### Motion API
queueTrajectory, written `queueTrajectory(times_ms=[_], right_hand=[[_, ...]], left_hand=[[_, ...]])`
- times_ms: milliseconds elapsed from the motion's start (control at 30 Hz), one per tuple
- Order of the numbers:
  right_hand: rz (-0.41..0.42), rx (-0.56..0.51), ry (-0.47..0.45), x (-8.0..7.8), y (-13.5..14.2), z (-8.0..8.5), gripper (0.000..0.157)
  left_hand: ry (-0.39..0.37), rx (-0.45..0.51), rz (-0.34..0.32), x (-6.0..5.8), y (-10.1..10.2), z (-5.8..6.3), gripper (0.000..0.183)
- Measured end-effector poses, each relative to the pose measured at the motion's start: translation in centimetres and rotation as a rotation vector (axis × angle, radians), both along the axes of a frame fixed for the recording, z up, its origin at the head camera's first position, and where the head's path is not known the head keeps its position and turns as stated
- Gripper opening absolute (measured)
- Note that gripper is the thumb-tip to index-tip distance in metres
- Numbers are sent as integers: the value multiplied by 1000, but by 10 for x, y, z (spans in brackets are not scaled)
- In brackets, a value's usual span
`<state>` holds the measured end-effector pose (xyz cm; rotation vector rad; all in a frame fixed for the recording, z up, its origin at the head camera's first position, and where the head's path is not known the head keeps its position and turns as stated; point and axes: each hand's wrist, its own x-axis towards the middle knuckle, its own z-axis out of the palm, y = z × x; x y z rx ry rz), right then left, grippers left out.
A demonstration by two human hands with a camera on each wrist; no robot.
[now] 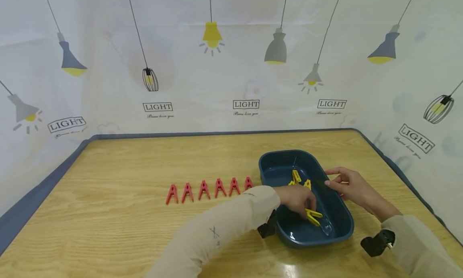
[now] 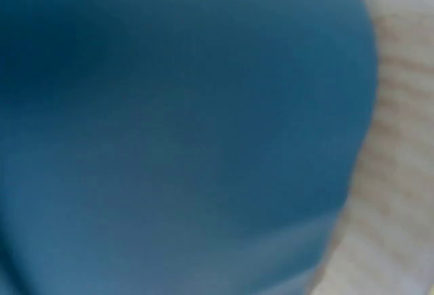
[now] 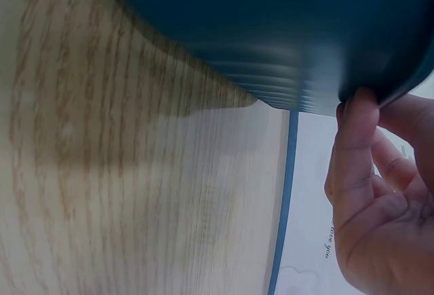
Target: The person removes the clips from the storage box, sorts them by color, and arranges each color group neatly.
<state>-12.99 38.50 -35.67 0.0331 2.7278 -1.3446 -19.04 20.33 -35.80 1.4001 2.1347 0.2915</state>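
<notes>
A dark blue plastic basin stands on the right part of the table. Inside it my left hand reaches down and pinches a yellow clothespin. More yellow clothespins lie farther back in the basin, partly hidden by that hand. At the basin's right side, my right hand grips the rim, its fingers against the outer wall in the right wrist view. Blurred blue basin wall fills most of the left wrist view, where neither the hand nor a clothespin shows.
Several red clothespins form a row left of the basin; the rightmost is close to my left sleeve. Under everything is a wood-grain table. A lamp-printed curtain hangs behind and at both sides.
</notes>
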Motion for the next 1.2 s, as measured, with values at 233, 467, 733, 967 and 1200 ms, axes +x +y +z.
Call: queueTrajectory(times_ms=[233,467,733,967,1200], right_hand=[[-5,24,19,-1,0,1,51],[-12,22,8,-2,1,2,53],[-20,9,-14,1,0,-2,53],[-17,1,2,0,1,-2,53],[-18,0,6,-1,-1,-3,52]], left_hand=[[54,42,7,-10,-11,11,23],[63,128,-3,-14,-30,13,26],[1,237,-49,-19,-49,13,28],[-207,397,35,-24,-67,14,21],[-374,514,132,-27,-90,19,22]])
